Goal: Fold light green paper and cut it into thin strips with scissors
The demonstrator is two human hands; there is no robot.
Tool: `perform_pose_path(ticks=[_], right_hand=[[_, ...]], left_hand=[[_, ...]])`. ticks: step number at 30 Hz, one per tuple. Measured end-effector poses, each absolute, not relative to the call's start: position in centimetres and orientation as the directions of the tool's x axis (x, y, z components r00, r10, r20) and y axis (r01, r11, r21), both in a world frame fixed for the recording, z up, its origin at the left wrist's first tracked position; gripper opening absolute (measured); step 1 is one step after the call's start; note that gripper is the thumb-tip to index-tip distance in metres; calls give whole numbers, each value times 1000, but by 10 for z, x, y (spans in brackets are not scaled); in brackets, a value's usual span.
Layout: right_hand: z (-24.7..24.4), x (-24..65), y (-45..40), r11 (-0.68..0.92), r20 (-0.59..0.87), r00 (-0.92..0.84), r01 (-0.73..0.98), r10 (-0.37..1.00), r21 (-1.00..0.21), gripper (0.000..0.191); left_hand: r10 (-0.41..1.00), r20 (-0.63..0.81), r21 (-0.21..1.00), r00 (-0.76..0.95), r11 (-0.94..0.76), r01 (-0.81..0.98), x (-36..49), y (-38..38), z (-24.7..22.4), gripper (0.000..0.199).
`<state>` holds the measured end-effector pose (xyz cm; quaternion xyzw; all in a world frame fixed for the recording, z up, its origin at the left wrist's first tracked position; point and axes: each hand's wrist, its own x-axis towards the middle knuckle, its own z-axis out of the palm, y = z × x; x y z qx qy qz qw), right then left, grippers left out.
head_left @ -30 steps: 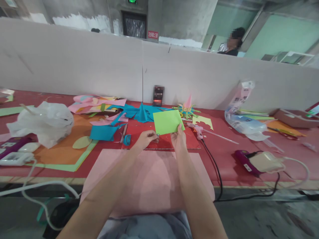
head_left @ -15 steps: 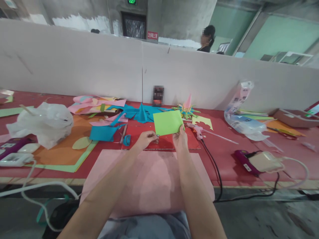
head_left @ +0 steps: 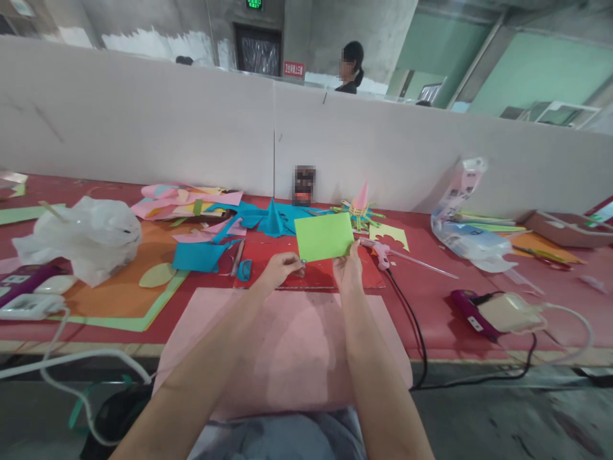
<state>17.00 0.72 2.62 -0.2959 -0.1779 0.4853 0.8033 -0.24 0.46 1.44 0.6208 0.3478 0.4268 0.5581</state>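
One light-green card [head_left: 324, 237] is up in front of me on the feed, tilted so its broad face shows, with the red board [head_left: 313, 278] behind and below it. I have the right hand [head_left: 348, 263] pinching the card's lower right corner, thumb at the edge and fingers underneath. The left hand [head_left: 283, 265] is at the lower left corner, its fingers curled and their tips close together; I cannot tell whether they grip the card, and a small dark spot at the fingertips is too small for me to make out.

Nearer to me, a pink sheet [head_left: 287, 358] lies under both forearms. Behind the card I make out a blue paper cone [head_left: 272, 220] standing point up, and to its right a pink-tipped ornament [head_left: 360, 207] with yellow and green strips around its base. The pink glue gun [head_left: 383, 254] lies just right of the right hand, its black cord [head_left: 412, 319] running off the front of the red table [head_left: 433, 306]. Left of the left hand I see a blue paper piece [head_left: 195, 255] and, farther out, a crumpled white bag [head_left: 90, 233] on an orange sheet [head_left: 112, 295].
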Motion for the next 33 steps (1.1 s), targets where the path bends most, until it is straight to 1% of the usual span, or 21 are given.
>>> perform_pose_path(ticks=[5, 10, 15, 20, 26, 33], right_hand=[[24, 171, 8, 365, 27, 452, -683, 892, -632, 27], [23, 171, 9, 374, 2, 460, -720, 888, -584, 24], [26, 171, 8, 371, 5, 449, -731, 893, -574, 27], [28, 171, 5, 351, -1, 437, -723, 899, -595, 32], [28, 171, 7, 332, -95, 477, -728, 874, -599, 29], [31, 171, 3, 351, -55, 469, -728, 881, -589, 27]], left_hand=[[908, 138, 990, 396, -132, -41, -3, 5, 13, 29], [911, 133, 991, 391, -126, -44, -2, 4, 14, 28], [909, 130, 991, 395, -123, -44, -2, 4, 15, 26], [908, 142, 990, 394, -131, -54, -3, 4, 16, 25], [906, 134, 991, 401, -118, -64, -2, 3, 16, 25], [909, 136, 991, 395, -122, -61, -3, 5, 15, 25]])
